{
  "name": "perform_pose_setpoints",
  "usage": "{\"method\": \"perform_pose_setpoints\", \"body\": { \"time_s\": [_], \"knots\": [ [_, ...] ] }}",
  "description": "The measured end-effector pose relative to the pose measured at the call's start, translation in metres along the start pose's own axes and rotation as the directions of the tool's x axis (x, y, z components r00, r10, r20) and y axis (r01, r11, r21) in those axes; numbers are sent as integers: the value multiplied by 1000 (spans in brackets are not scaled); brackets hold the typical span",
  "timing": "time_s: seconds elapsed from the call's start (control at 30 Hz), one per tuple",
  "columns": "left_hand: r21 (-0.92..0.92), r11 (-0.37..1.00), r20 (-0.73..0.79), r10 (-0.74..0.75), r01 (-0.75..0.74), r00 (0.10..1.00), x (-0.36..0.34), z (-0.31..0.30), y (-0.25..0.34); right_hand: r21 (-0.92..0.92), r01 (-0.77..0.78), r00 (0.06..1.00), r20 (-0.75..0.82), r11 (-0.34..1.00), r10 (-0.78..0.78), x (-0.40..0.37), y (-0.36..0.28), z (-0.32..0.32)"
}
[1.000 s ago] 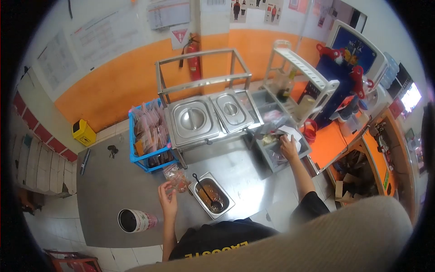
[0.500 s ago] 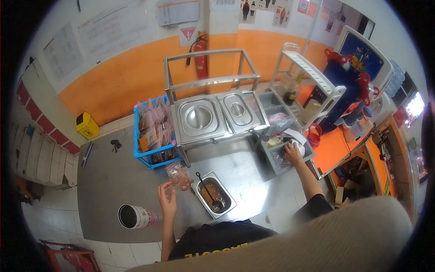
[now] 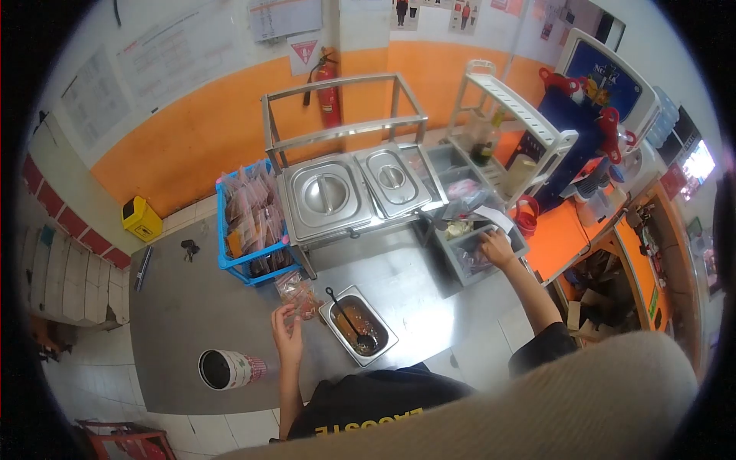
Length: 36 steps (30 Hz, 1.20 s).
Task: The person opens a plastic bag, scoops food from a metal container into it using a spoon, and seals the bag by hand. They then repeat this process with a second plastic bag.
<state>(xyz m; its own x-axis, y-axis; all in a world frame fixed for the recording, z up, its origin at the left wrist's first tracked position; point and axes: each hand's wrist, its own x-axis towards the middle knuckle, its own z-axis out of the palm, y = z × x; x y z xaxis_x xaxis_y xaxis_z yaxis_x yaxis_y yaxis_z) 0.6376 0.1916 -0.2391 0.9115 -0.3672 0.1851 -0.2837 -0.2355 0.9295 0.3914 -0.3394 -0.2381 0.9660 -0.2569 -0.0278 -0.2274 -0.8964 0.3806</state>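
Steel takes up most of what we see: a steel table (image 3: 192,307) spreads beneath us from nine o'clock round to four o'clock. At twelve o'clock on its far side stands a food warmer (image 3: 337,228) with two covered wells, the larger lid (image 3: 323,193) on the left and the smaller lid (image 3: 391,176) just beside it at three o'clock. Touching the warmer at nine o'clock is a blue basket (image 3: 222,253) packed with upright packets. At four o'clock from the warmer we find a grey bin (image 3: 454,267) split into compartments. Near the table's front edge, at six o'clock from the warmer, lies a small sauce pan (image 3: 389,346) of brown sauce with a black ladle (image 3: 349,322) resting in it. Well apart at eight o'clock from the pan sits a paper cup (image 3: 226,369), its dark mouth turned toward nine o'clock. A clear packet (image 3: 299,294) of reddish contents lies just beside the pan's far left corner, at eleven o'clock from it. The left hand (image 3: 287,331) reaches up from six o'clock and its fingers (image 3: 280,311) are pinched on the packet's near edge. The right hand (image 3: 497,249) is down inside the grey bin's right-hand compartment, fingers curled; we cannot tell whether they grasp anything.
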Motion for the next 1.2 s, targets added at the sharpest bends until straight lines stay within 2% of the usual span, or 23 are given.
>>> {"method": "perform_pose_setpoints", "body": {
  "time_s": [0.1, 0.2, 0.27, 0.4, 0.5, 0.6, 0.7, 0.8, 0.9, 1.0, 1.1, 1.2],
  "knots": [
    [-10, 1000, 7, -5, 5, 1000, -2, 3, 1, 215, -96, 988, -98, 972, 119, 0, -3, -28],
    [-14, 1000, 23, -12, 12, 1000, 0, 1, 3, 366, -80, 961, -219, 927, 169, 0, 3, -35],
    [-19, 1000, 26, -13, 13, 1000, 0, -1, 2, 451, -135, 924, -264, 882, 276, -1, 4, -37],
    [-38, 999, 13, -7, 8, 1000, -1, -5, 2, 653, -224, 838, -250, 723, 485, -5, -6, -65],
    [-38, 999, 17, 11, -10, 1000, -2, -7, -3, 640, -225, 808, -299, 734, 508, -6, -4, -81],
    [-49, 999, 21, 6, -5, 1000, -5, -9, -5, 642, -120, 807, -381, 757, 451, -5, 1, -79],
    [-41, 999, 23, 17, -16, 1000, -5, -8, -2, 641, -274, 828, -221, 717, 515, -6, 2, -86],
    [-14, 1000, 15, -6, 7, 1000, -3, -9, 1, 704, -268, 755, -270, 657, 597, -5, 7, -79],
    [-24, 1000, 6, 2, -2, 1000, -3, -8, 5, 688, -200, 785, -314, 697, 535, -8, 14, -78],
    [-53, 999, 1, -11, 11, 1000, -2, -8, 8, 732, -234, 697, -332, 639, 635, -9, 19, -85],
    [-36, 999, 4, -18, 18, 1000, -2, -9, 6, 764, -272, 639, -311, 585, 704, -13, 8, -129],
    [8, 1000, 6, 28, -28, 1000, -3, -9, 1, 904, -71, 642, -281, 421, 713, -11, 1, -139]
  ]
}}
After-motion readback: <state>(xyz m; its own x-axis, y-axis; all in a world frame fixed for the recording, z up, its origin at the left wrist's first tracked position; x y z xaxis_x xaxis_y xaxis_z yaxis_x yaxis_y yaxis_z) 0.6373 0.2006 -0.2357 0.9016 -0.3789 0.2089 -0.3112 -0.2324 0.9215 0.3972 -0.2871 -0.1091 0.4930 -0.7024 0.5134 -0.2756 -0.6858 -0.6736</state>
